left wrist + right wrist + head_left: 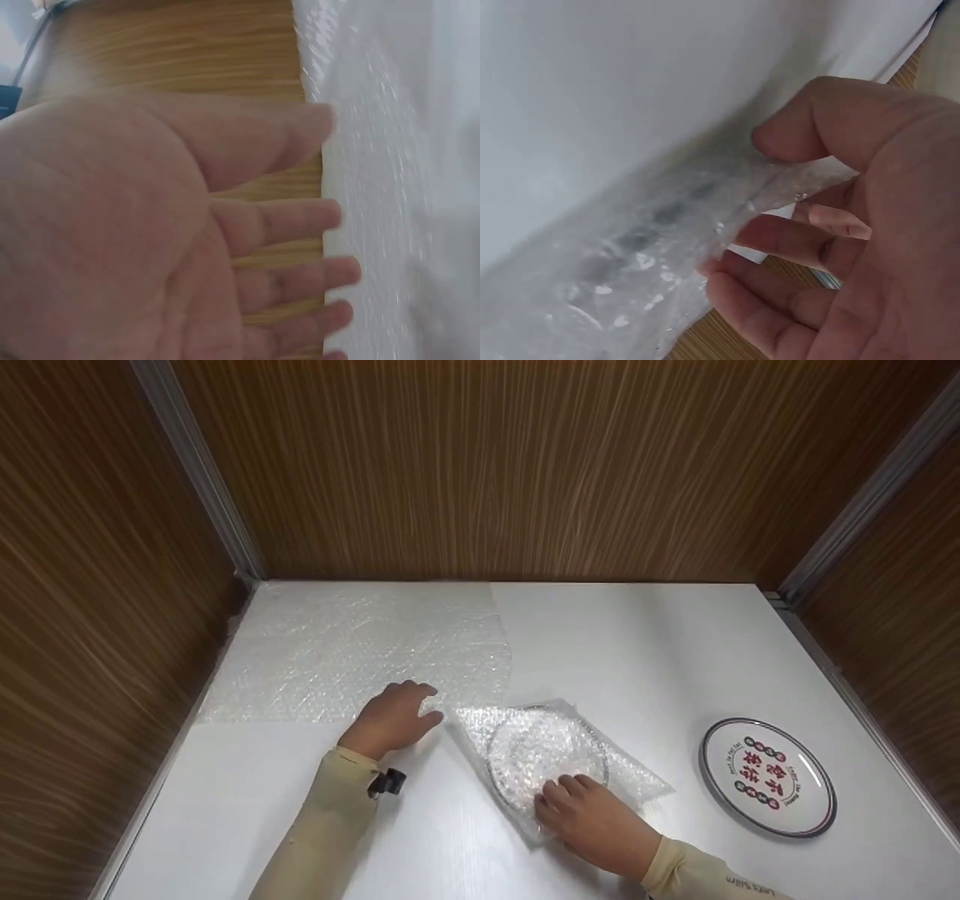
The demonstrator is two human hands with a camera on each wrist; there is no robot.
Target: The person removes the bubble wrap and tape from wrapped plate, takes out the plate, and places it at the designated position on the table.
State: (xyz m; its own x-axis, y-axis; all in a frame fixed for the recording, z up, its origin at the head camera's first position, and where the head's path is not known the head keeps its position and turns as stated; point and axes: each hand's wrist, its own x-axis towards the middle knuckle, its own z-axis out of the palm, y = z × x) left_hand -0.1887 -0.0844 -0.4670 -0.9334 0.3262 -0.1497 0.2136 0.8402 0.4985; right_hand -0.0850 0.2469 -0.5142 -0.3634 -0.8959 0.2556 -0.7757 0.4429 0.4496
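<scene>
A round plate wrapped in bubble wrap (546, 750) lies on the white table, its dark rim showing through the film. My right hand (596, 821) is at the package's near edge, fingers curled over the wrap. In the right wrist view the wrap (641, 259) runs between the thumb and the fingers of the right hand (832, 217). My left hand (394, 718) is empty, left of the package, thumb and fingers spread apart. Its palm and outstretched fingers show in the left wrist view, with bubble wrap (367, 165) beyond the fingertips.
A flat sheet of bubble wrap (352, 652) covers the table's back left corner. To the right lies an unwrapped white plate (806, 780) with a dark rim and red characters. Wood-grain panels (480, 472) enclose the white table (600, 645) at the back and both sides.
</scene>
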